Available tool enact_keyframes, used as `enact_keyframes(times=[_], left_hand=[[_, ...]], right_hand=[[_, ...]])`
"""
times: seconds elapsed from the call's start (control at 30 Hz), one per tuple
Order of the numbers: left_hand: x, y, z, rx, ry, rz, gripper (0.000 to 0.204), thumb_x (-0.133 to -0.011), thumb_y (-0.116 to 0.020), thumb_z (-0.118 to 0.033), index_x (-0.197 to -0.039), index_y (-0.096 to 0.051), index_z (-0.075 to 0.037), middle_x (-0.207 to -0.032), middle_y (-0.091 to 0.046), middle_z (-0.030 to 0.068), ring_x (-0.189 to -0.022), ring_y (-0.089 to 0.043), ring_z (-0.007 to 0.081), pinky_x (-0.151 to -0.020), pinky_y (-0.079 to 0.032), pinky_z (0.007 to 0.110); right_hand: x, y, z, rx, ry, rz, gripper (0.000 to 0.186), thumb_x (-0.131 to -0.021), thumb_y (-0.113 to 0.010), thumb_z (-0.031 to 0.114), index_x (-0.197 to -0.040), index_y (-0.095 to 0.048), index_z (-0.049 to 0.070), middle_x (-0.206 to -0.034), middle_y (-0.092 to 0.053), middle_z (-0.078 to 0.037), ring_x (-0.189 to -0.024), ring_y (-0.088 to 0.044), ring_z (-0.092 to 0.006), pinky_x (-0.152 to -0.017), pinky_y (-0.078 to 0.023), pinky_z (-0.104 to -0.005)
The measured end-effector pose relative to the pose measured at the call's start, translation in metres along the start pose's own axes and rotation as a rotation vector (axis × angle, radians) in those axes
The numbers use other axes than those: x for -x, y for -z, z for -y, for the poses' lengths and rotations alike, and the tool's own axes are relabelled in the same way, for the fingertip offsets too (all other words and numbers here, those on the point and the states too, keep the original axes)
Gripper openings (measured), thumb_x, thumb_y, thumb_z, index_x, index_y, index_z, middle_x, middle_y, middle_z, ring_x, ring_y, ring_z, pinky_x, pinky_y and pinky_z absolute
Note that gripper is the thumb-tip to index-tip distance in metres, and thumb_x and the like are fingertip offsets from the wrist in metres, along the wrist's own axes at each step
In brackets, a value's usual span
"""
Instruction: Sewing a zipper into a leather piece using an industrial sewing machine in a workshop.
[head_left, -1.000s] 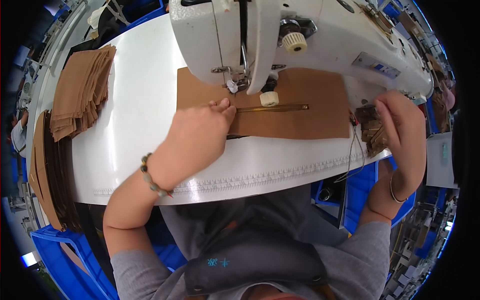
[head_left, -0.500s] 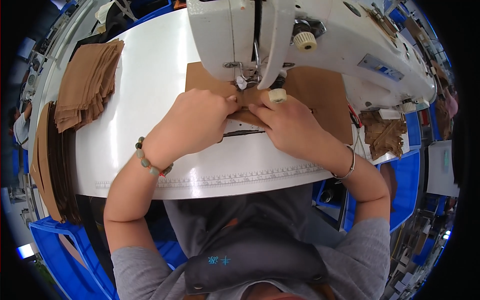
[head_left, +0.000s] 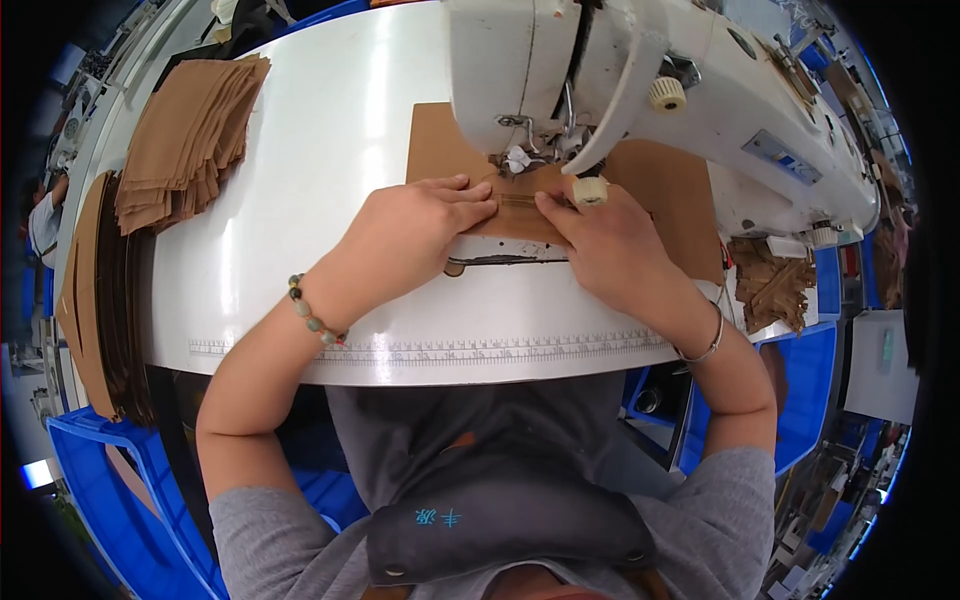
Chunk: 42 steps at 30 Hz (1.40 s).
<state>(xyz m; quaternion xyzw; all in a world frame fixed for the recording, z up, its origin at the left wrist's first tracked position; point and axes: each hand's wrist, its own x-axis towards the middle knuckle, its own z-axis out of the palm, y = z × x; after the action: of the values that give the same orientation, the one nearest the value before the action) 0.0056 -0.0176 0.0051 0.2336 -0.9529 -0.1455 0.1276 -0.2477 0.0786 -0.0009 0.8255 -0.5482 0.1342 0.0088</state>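
Note:
A brown sheet of fabric or leather (head_left: 680,205) lies under the needle area of a white sewing machine (head_left: 690,60). A smaller brown strip with a slot-like line (head_left: 518,203) lies on it in front of the presser foot. My left hand (head_left: 420,225) rests on the left of this strip, fingers stretched out and lying flat. On its right side, my right hand (head_left: 615,240) presses with the thumb apart from the fingers; a cream knob (head_left: 590,191) partly hides those fingertips. The needle tip is too small to make out.
A stack of brown pieces (head_left: 190,140) lies on the white table (head_left: 330,130) at the left. Larger brown panels (head_left: 90,300) stand beside the table's left edge. Small brown scraps (head_left: 775,285) sit at the right. Blue bins (head_left: 100,440) flank the table, and a ruler strip (head_left: 450,352) runs along its front.
My left fingers have gone from curled at the strip to stretched flat on it. My right thumb has moved away from the left hand, uncovering the slot-like line. The whole view has shifted slightly.

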Motion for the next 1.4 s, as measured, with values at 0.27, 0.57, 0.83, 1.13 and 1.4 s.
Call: enact_keyframes(times=[0.27, 0.57, 0.83, 1.13, 1.4], left_hand=[[0.013, -0.028, -0.015, -0.341, -0.012, -0.162, 0.055, -0.086, -0.065, -0.002, -0.141, -0.066, -0.010, -0.145, -0.066, 0.0035, -0.133, -0.063, 0.0246, -0.102, -0.057, 0.035], [0.006, -0.030, -0.013, -0.336, -0.010, -0.202, 0.050, -0.088, -0.063, -0.004, -0.137, -0.068, -0.009, -0.142, -0.068, 0.0051, -0.129, -0.065, 0.0253, -0.097, -0.058, 0.035], [0.006, -0.034, -0.008, -0.316, -0.003, -0.219, 0.050, -0.086, -0.064, -0.004, -0.135, -0.068, -0.007, -0.142, -0.067, 0.0058, -0.131, -0.063, 0.0247, -0.100, -0.057, 0.035], [0.005, -0.034, -0.010, -0.265, 0.044, -0.157, 0.051, -0.087, -0.065, -0.003, -0.138, -0.066, -0.005, -0.144, -0.065, 0.0067, -0.132, -0.062, 0.0259, -0.105, -0.055, 0.035], [0.003, -0.035, -0.011, -0.265, 0.051, -0.133, 0.049, -0.089, -0.065, -0.006, -0.137, -0.065, -0.003, -0.143, -0.066, 0.0070, -0.131, -0.062, 0.0253, -0.105, -0.055, 0.033]], right_hand=[[0.013, 0.004, -0.002, 0.037, 0.004, 0.026, 0.056, -0.084, -0.078, 0.028, -0.133, -0.064, 0.002, -0.142, -0.058, -0.018, -0.137, -0.054, -0.0342, -0.112, -0.047, -0.0455], [0.037, 0.030, -0.020, 0.078, -0.023, -0.018, 0.061, -0.085, -0.079, 0.046, -0.132, -0.068, 0.008, -0.140, -0.062, -0.016, -0.130, -0.059, -0.0346, -0.105, -0.051, -0.0456], [0.163, 0.254, -0.264, 0.368, -0.623, -0.944, 0.029, -0.106, -0.057, 0.020, -0.113, -0.072, -0.004, -0.105, -0.073, -0.012, -0.089, -0.068, -0.0229, -0.076, -0.056, -0.0341], [0.286, 0.200, -0.389, -0.322, -0.921, -1.042, 0.051, -0.110, -0.048, 0.040, -0.135, -0.066, -0.001, -0.136, -0.069, -0.014, -0.115, -0.068, -0.0255, -0.094, -0.057, -0.0375], [0.275, 0.223, -0.374, -0.185, -1.034, -1.119, 0.054, -0.109, -0.052, 0.039, -0.140, -0.063, -0.004, -0.129, -0.070, -0.013, -0.113, -0.068, -0.0236, -0.093, -0.056, -0.0340]])
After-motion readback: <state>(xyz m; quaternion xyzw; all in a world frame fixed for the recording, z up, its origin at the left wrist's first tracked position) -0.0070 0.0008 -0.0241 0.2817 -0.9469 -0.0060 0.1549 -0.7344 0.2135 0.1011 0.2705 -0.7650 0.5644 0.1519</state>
